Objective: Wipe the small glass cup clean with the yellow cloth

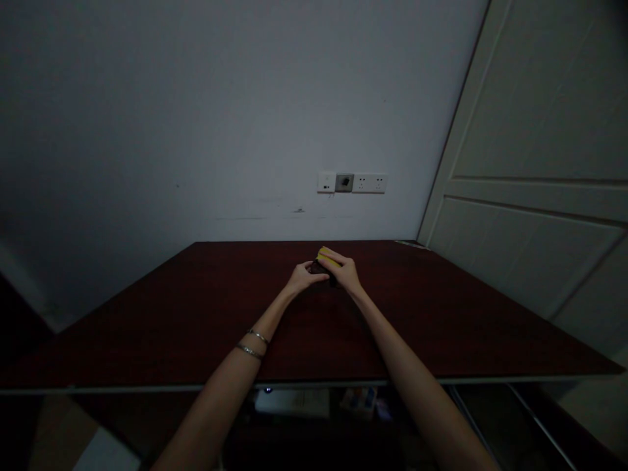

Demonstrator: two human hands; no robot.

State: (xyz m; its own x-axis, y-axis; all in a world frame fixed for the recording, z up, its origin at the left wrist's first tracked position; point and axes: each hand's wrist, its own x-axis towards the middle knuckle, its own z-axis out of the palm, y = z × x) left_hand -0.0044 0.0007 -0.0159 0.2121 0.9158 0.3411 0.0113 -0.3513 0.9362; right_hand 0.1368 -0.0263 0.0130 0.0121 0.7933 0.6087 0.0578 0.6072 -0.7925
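Observation:
Over the far middle of the dark red tabletop [235, 288], my two hands meet. My right hand [346, 271] is closed on a small yellow piece [330, 258], soft-looking like a sponge or folded cloth; its exact kind does not show. My left hand [300, 279] is closed on a small dark object [320, 268] with a thin, curved edge, its thumb stretched along the near side. The yellow piece lies against the top of the dark object. Fingers and dim light hide most of the dark object.
Behind the table is a pale wall with a row of sockets and switches [362, 183]. A white panelled door [530, 248] stands along the right side. Below the table's front edge [147, 388], a white box-like item [293, 403] and small packets [360, 400] show dimly.

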